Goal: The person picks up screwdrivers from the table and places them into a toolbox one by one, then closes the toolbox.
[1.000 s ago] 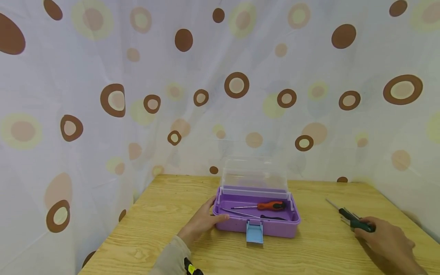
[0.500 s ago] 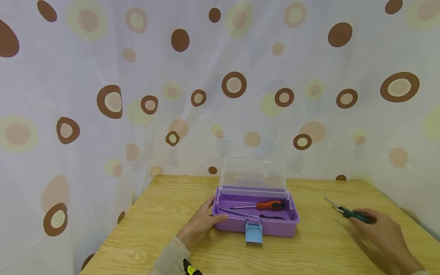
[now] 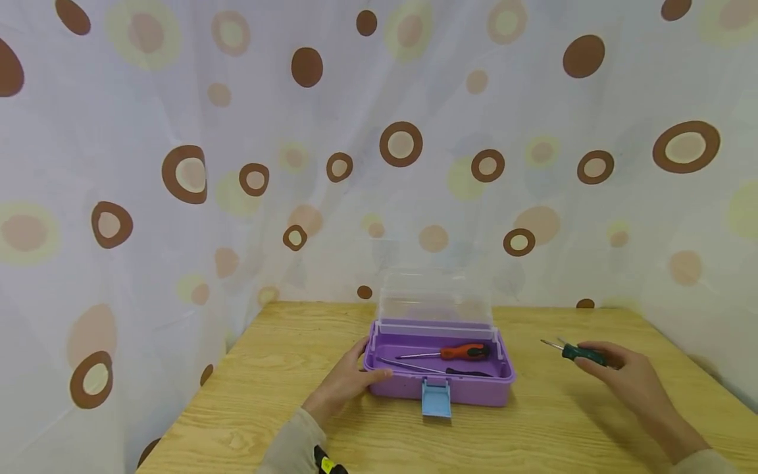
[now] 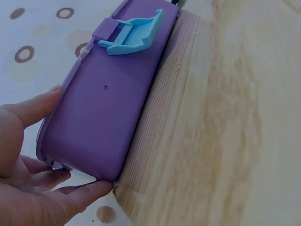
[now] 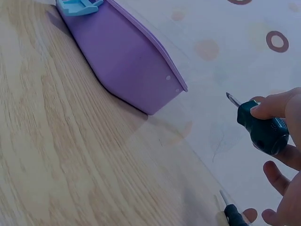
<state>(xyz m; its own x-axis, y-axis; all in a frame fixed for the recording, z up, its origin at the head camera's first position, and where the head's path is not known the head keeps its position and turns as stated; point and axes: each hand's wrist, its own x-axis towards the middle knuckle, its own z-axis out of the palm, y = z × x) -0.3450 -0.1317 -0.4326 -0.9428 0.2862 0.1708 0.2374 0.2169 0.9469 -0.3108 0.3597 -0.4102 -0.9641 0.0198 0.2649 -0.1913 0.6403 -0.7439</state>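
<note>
A purple toolbox (image 3: 438,390) with its clear lid (image 3: 435,296) raised stands on the table. My left hand (image 3: 346,382) holds its left front corner, thumb on the front rim and fingers against the end wall. Inside lie an orange-and-black screwdriver (image 3: 464,352) and a black-handled screwdriver (image 3: 468,372). My right hand (image 3: 630,375), right of the box, pinches a short green-handled screwdriver (image 5: 263,127) above the table, its tip pointing toward the box. A second dark green-handled screwdriver (image 5: 233,215) lies below that hand; in the head view it is mostly hidden.
A light blue latch (image 3: 436,400) hangs down at the toolbox's front. The wooden table (image 3: 272,375) runs back to a white curtain (image 3: 331,197) with brown circles, which also borders both sides.
My right hand has lifted the short green screwdriver off the table and carried it left, toward the toolbox. The left hand has stayed on the box.
</note>
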